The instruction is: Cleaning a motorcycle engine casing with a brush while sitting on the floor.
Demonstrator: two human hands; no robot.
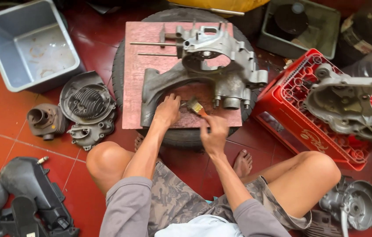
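Head view: I see my right hand (214,131) closed around the handle of a small paintbrush (196,107), whose bristles point up and left toward the lower edge of a grey engine crankcase (203,74). My left hand (167,109) rests palm down on the long arm of that crankcase, fingers curled over the metal and holding nothing loose, just beside the brush tip. The crankcase lies on a reddish-pink board (135,74), and the board sits flat on top of a black tyre (118,74) that lies on the red tiled floor (1,114). Two thin metal rods (151,44) lie on the board to the left of the casting. Left of the tyre, on the floor, I see a round finned cover (87,101) and a dark cylinder part (45,120), with an open grey plastic tub (28,44) beyond them. To the right, a red plastic crate (300,109) leans near the tyre and bears a second grey engine casing (352,105). My knees are spread either side, with bare feet tucked near the tyre.
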